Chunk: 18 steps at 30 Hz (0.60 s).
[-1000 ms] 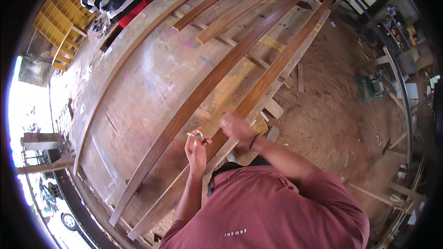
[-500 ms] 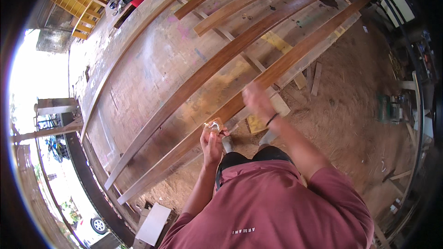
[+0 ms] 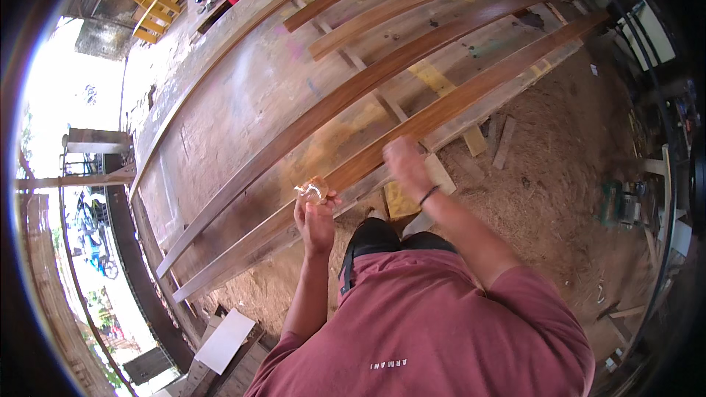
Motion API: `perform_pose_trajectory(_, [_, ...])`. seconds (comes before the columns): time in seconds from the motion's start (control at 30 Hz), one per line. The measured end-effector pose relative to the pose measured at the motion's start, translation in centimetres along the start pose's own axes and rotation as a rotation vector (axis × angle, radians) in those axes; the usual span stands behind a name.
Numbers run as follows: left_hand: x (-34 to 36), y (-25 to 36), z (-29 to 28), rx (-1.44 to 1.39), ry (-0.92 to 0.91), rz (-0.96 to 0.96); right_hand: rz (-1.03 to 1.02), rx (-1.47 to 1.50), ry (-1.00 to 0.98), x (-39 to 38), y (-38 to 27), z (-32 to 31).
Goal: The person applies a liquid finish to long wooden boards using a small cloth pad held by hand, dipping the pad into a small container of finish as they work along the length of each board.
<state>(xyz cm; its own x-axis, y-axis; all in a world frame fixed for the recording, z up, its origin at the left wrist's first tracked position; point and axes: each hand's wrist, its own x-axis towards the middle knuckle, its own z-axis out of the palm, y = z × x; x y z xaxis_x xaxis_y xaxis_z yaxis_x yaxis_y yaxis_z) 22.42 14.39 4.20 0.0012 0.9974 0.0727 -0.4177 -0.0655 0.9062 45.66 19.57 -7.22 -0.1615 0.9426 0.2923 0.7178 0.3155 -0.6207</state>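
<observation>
My left hand (image 3: 317, 226) is closed round a small clear plastic cup (image 3: 312, 190) with amber liquid in it, raised in front of the nearest wooden plank (image 3: 485, 95). My right hand (image 3: 406, 165) is at that plank's near edge, right of the cup, with its fingers curled and somewhat blurred. Whatever it may hold against the wood is hidden. The plank is long and reddish brown, darker and glossier toward the right and paler at its left end. A second brown plank (image 3: 323, 112) runs alongside it, farther from me.
The planks lie across a large paint-stained board (image 3: 235, 117). Two shorter planks (image 3: 397, 16) rest at the back. A yellow block (image 3: 401, 202) stands by my feet, and wood offcuts (image 3: 504, 142) lie on the dirt floor. A white panel (image 3: 225, 340) is at lower left.
My left hand and the cup have shifted left along the near plank. My right hand stays at the plank's edge, slightly moved. The whole view has turned a little.
</observation>
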Motion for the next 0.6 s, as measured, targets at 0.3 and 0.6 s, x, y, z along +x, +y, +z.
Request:
perform_pose_trajectory(0.3, [1.7,-2.2,2.1,-0.073,-0.073,-0.065,-0.328,0.407,-0.362,-6.3,-5.6,1.7])
perform_pose_trajectory(0.6, [2.6,-2.8,4.1,0.142,-0.27,-0.317,0.593,0.474,0.147,-8.2,3.9,-20.6])
